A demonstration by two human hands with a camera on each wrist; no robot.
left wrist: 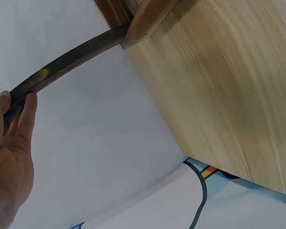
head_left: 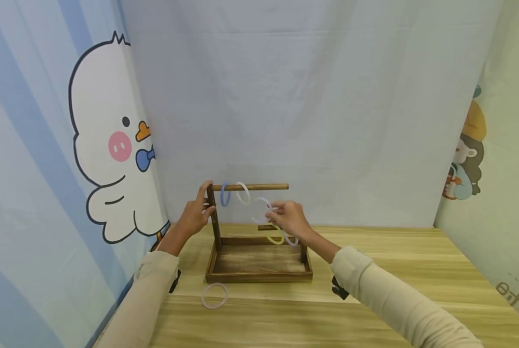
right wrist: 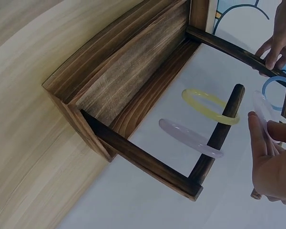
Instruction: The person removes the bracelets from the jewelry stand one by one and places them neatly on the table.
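Observation:
A dark wooden rack point(head_left: 259, 278) has a tray base, two posts and two bars. My left hand point(head_left: 193, 217) grips the top of its left post point(left wrist: 71, 59). Between thumb and fingertips, my right hand point(head_left: 291, 217) pinches a translucent pale ring point(right wrist: 260, 102), below the upper bar point(head_left: 268, 186) and apart from it. A blue ring point(head_left: 222, 198) and a white ring point(head_left: 247, 197) hang on that bar. On the shorter lower bar point(right wrist: 234, 100) hang a yellow ring point(right wrist: 195, 93) and a lilac ring point(right wrist: 181, 134).
A pale pinkish ring point(head_left: 204, 303) lies flat on the wooden table point(head_left: 372, 309), in front of the tray's left side. Behind the rack hangs a plain grey curtain point(head_left: 329, 121). Printed cartoon curtains point(head_left: 107, 96) flank the table.

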